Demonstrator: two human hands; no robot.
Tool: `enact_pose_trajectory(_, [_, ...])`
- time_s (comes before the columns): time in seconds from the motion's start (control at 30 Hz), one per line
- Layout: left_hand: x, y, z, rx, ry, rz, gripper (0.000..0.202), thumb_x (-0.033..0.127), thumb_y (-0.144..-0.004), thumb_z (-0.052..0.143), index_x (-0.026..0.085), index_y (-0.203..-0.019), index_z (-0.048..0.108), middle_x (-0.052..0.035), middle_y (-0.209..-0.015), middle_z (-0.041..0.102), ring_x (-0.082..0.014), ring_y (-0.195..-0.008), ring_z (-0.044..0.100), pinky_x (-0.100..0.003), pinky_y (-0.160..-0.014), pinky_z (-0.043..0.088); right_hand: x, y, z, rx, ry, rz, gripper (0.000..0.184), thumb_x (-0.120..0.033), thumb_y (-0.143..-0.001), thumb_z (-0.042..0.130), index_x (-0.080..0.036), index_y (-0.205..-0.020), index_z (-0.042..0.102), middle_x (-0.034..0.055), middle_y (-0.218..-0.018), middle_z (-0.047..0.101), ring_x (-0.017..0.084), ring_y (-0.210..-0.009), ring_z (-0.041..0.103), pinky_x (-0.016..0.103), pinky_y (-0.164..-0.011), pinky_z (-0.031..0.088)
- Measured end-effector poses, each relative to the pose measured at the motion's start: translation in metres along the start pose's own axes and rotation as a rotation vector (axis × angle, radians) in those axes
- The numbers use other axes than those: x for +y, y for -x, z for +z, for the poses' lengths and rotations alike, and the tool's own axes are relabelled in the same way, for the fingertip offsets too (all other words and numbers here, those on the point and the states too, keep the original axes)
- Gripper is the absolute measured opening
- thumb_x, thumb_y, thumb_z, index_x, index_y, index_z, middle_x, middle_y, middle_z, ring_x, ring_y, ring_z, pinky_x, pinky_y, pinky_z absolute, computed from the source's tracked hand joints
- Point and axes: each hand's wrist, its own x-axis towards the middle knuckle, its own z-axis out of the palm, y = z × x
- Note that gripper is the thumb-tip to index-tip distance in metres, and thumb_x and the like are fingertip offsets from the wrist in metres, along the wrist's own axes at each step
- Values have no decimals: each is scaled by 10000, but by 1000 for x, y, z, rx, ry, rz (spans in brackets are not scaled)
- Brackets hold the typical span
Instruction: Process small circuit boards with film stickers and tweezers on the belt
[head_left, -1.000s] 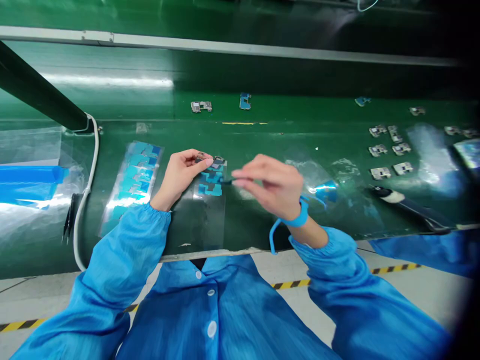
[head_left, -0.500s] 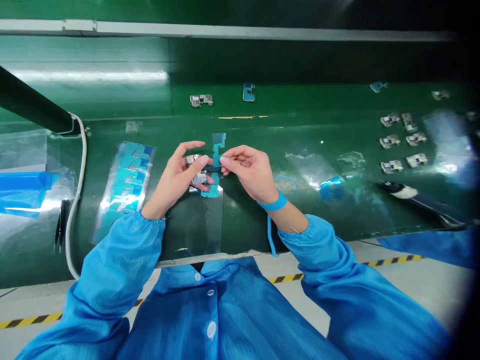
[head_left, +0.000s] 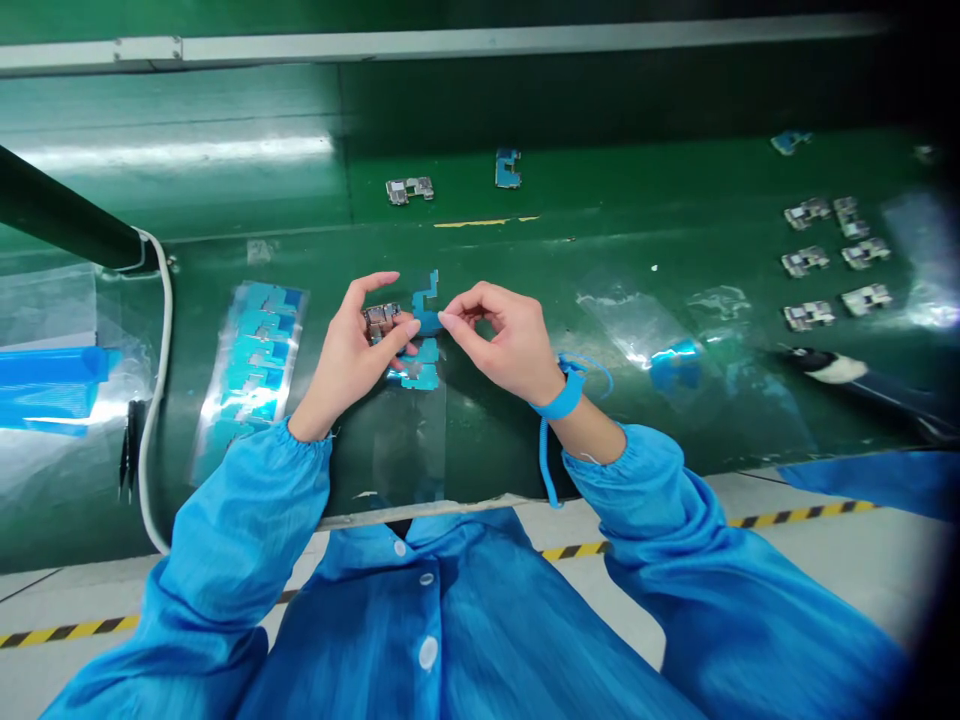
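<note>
In the head view, I am holding a small circuit board [head_left: 382,318] in my left hand [head_left: 343,358], with the fingers closed on its edges, while my right hand [head_left: 504,335] is pinching a blue adhesive film piece [head_left: 425,305] just beside it. The board seems stiff but fragile, so edges are the safe hold; the film seems light and limp, best taken by its end.

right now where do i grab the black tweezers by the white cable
Pinch the black tweezers around the middle of their arms, coming from the left: the white cable runs close along their right side. The pointed tips seem to face the near edge, so keep your fingers above them.
</note>
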Motion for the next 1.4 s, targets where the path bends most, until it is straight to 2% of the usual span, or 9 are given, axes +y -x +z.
enact_pose_trajectory(0.13, [1, 0, -2, -15, 183, -115, 394, 483, -993, 823, 223, -1176, 590, -86, -1151, 809, -212, -805, 826, -323, -624, 710, 1, -2, 0, 28, -136, 86, 228, -416, -990, 813, -217, -911, 736, 22, -855, 730, 162, -759, 654, 326, -710, 549])
enact_pose_trajectory(0.27, [2, 0, -4, -21, 166, -100, 471, 479, -940, 895, 217, -1295, 730, -87, -1138, 815, -220, -824, 830, -307, -649, 717, -5, -1, 4, -53, -341, 217, 418, -592, -908, 889, -210, -886, 719, 11, -796, 702, 142, -703, 616, 304, -692, 574])
enact_pose_trajectory(0.33, [3, 1, -3, -26, 187, -115, 493, 495, -960, 872, 240, -1359, 735, -81, -1106, 829, -218, -796, 827, -304, -650, 714, -8, 1, 7, -101, -390, 248, 449, -615, -890, 902, -205, -887, 720, 10, -798, 701, 133, -692, 604, 291, -684, 582])
enact_pose_trajectory(0.47, [8, 3, 0, -68, 268, -150, 407, 539, -1049, 731, 239, -1322, 761, -93, -1158, 834, -231, -841, 837, -336, -710, 727, -11, 6, 13, -166, -425, 298, 447, -618, -902, 892, -202, -900, 729, 20, -850, 720, 129, -710, 615, 276, -680, 589])
enact_pose_trajectory(0.7, [13, 5, 3, -81, 276, -141, 456, 585, -1074, 668, 218, -1332, 751, -108, -1182, 823, -277, -960, 847, -370, -779, 723, -10, 10, 15, -187, -416, 295, 461, -632, -904, 893, -200, -901, 732, 23, -864, 720, 138, -738, 643, 274, -700, 614])
enact_pose_trajectory(0.87, [12, 4, 4, -73, 252, -168, 485, 623, -1075, 654, 224, -1335, 748, -89, -1152, 835, -296, -1055, 839, -352, -805, 720, -9, 10, 16, -193, -391, 289, 471, -653, -911, 885, -211, -895, 725, 19, -852, 706, 140, -729, 635, 279, -678, 612])
enact_pose_trajectory(1.07, [13, 4, 3, -125, 322, -160, 375, 466, -1147, 552, 199, -1304, 762, -116, -1255, 833, -303, -1008, 843, -427, -820, 745, -7, 12, 17, -176, -366, 266, 487, -675, -909, 882, -216, -884, 721, 18, -841, 695, 142, -733, 637, 282, -674, 613])
enact_pose_trajectory(1.17, [14, 4, 4, -116, 327, -154, 366, 448, -1157, 526, 203, -1286, 765, -101, -1237, 835, -296, -993, 843, -418, -793, 744, -8, 11, 17, -169, -345, 270, 505, -695, -896, 884, -216, -884, 723, 16, -830, 690, 143, -731, 636, 280, -661, 610])
enact_pose_trajectory(1.4, [17, 6, 8, -55, 301, -210, 425, 556, -1092, 651, 208, -1304, 770, -110, -1218, 826, -314, -1017, 846, -376, -803, 714, -10, 10, 16, -164, -369, 282, 514, -691, -871, 908, -208, -859, 730, 12, -804, 671, 145, -737, 654, 299, -717, 649])
